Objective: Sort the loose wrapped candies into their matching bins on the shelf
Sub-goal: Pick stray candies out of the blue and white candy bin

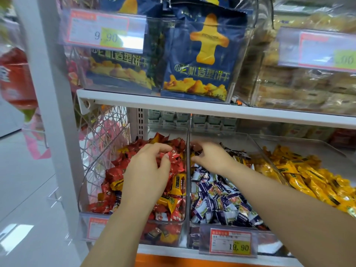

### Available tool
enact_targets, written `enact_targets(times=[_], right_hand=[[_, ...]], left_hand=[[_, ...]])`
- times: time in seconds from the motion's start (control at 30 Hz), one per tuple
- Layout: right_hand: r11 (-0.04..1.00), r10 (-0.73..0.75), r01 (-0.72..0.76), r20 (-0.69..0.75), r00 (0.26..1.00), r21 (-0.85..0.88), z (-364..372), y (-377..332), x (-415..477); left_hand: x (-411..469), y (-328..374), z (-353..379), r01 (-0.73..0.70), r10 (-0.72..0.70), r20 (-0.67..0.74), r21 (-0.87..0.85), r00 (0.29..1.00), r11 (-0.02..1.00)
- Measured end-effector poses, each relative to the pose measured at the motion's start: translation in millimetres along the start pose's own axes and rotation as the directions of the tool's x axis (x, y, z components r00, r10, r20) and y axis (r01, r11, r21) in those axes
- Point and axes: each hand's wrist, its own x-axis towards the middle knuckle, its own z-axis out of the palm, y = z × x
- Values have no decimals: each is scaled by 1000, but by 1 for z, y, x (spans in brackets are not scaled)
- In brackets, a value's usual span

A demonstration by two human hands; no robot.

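Note:
Three clear bins sit side by side on the lower shelf. The left bin (184, 226) holds mostly red wrapped candies (113, 172) with a few yellow ones (178, 185) mixed in. My left hand (144, 170) reaches into it and pinches a red candy (173, 156) between thumb and fingers. The middle bin (194, 238) holds purple-and-white candies (217, 205). My right hand (210, 158) is at its back, fingers curled round a dark wrapped candy (196, 151). The right bin (258, 143) holds yellow candies (300, 174).
A price tag (230, 241) hangs on the middle bin's front. Above, a white shelf edge (173, 104) carries a bin of blue biscuit bags (198, 60) and packaged pastries (298, 89). A white upright post (52, 112) and a wire basket (104, 135) stand to the left.

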Motion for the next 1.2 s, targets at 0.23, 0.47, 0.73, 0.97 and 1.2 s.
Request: enact_targets(times=[0.23,0.47,0.73,0.97,1.2], right_hand=[[999,33,-31,150,988,-18,6,-2,9],[984,67,-31,198,978,-177,-9,5,-10],[999,36,-43,-339,940,-14,-49,25,-77],[895,385,-442,-606,696,61,-94,105,-126],[956,246,-154,-400,883,249,-70,98,-132]], left_hand=[[2,-1,3,0,0,29,-2,1000,1000],[0,-2,9,-36,36,81,2,996,999],[-1,20,35,-127,127,111,-7,986,992],[-16,52,66,-301,294,161,21,942,953],[-23,63,83,-385,349,380,20,857,923]])
